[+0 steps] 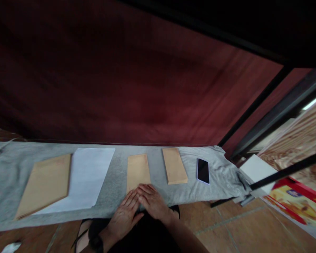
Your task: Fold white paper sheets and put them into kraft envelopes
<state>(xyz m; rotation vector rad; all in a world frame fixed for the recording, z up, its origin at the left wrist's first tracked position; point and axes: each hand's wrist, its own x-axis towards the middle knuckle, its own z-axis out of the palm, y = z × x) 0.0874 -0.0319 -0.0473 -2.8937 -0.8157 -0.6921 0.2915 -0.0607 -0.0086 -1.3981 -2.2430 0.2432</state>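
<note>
A brown paper envelope (138, 170) lies on the grey cloth in front of me, its near end covered by my fingers. My left hand (125, 215) rests flat with the fingers stretched out, a dark watch on its wrist. Beside it, my right hand (153, 203) also lies flat, its fingertips touching the left fingers. Neither hand grips anything. To the right is a neat stack of brown envelopes (174, 167). A larger brown envelope pile (46, 184) partly overlaps white paper sheets (91, 177) on the left.
A smartphone (203, 171) with a pale purple case lies on the grey cloth (223, 182) to the right. Behind rises a dark red curtain (126, 88). Black metal bars (255, 105) and a red and yellow box (300, 203) stand at the right, above a tiled floor (210, 225).
</note>
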